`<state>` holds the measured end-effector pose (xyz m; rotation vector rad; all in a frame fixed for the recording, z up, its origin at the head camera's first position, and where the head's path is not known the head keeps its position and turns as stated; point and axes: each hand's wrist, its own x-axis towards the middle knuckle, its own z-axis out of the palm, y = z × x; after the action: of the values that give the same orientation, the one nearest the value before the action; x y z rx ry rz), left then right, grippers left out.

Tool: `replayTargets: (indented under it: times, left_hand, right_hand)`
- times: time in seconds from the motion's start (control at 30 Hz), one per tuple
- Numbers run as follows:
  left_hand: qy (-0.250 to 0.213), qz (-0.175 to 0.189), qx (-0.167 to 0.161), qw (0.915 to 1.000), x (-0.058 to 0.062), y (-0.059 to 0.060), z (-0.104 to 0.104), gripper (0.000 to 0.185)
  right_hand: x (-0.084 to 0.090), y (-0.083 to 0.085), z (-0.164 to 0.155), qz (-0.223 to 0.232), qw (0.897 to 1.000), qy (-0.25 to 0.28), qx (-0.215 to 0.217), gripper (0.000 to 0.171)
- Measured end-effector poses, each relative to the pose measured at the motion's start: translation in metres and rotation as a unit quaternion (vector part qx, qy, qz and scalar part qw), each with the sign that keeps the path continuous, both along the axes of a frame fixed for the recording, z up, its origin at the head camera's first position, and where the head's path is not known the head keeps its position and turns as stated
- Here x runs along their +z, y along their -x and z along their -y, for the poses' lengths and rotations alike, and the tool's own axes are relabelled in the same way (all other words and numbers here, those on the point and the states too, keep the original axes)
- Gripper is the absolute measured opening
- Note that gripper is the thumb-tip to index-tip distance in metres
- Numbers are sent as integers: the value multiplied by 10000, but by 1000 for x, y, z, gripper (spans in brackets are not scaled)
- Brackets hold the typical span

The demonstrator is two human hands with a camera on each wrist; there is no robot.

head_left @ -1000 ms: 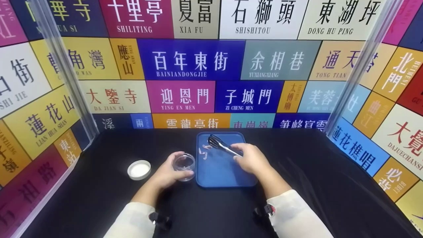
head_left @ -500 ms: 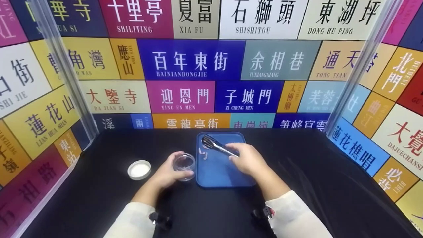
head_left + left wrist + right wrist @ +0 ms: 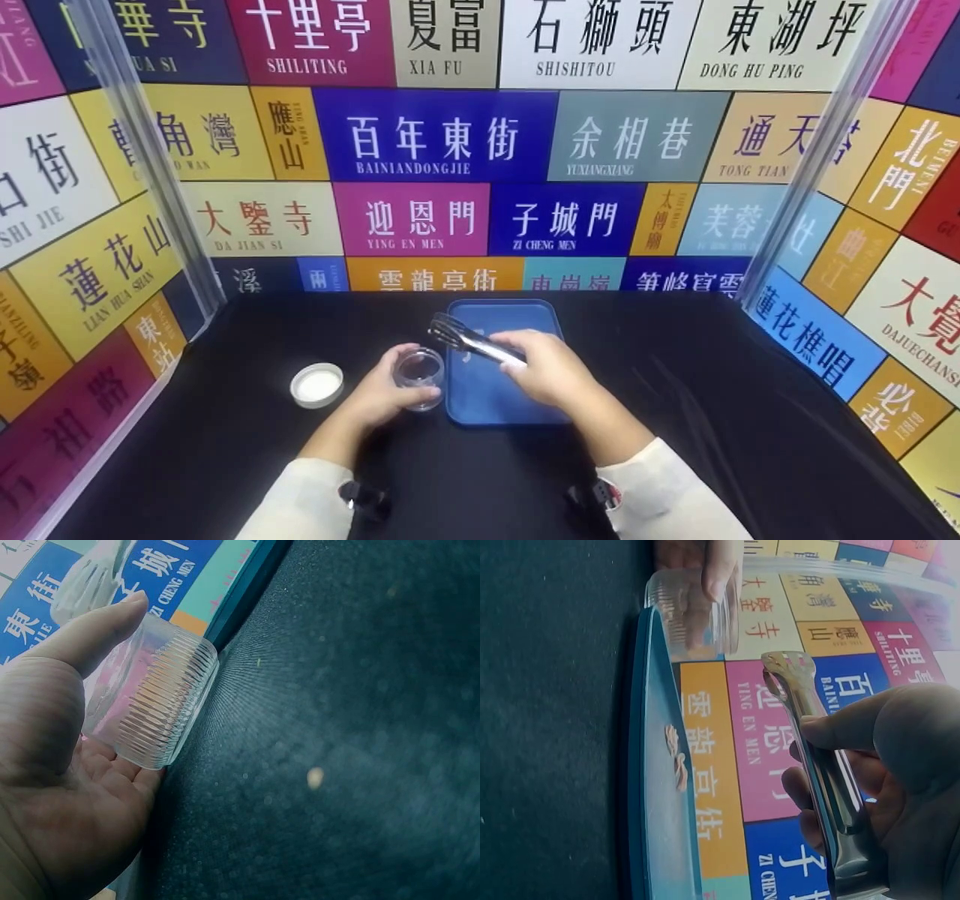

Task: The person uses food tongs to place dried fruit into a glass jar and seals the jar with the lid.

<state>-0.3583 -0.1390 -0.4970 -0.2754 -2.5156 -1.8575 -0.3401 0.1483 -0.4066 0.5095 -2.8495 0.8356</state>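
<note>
My left hand [image 3: 384,388] grips a clear ribbed jar [image 3: 169,694] on the dark cloth, thumb on its near side and fingers behind. The open mouth of the jar faces up beside the tray's left edge. In my right hand [image 3: 546,369] is a pair of metal serving tongs [image 3: 825,787], pinched between thumb and fingers. The slotted head of the tongs hangs over the tray's left edge, up and right of the jar mouth; I cannot tell whether it holds a piece. Small pinkish-brown pieces [image 3: 676,757] lie on the blue tray [image 3: 510,405], partly hidden by the tongs in the head view.
A round lid [image 3: 316,385] with a white inside lies on the black cloth [image 3: 465,480] to the left of my left hand. Behind the table stands a wall of coloured signs [image 3: 435,135], with clear upright posts at both corners.
My right hand has carried the tongs leftward, from over the tray's upper part to its left edge, closer to the jar. My left hand and the jar have stayed in place.
</note>
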Motion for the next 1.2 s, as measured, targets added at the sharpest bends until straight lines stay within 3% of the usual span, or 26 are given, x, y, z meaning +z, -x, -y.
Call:
replayTargets:
  times: [0.4,0.7,0.97,1.2]
  left_hand:
    - [35,44,-1,10000,0,1,0,96]
    - [13,17,-31,10000,1,0,-1,94]
    - [-28,90,13,10000,1,-1,-1,91]
    - [104,61,65,9999,1,0,-1,94]
  right_hand:
    - [5,-11,9,57,9985,-137,518,40]
    - [8,-15,11,218,9980,-129,572,40]
    - [8,-16,10,-77,9972,-88,732,42]
    - [9,-16,11,-84,9987,47,493,49]
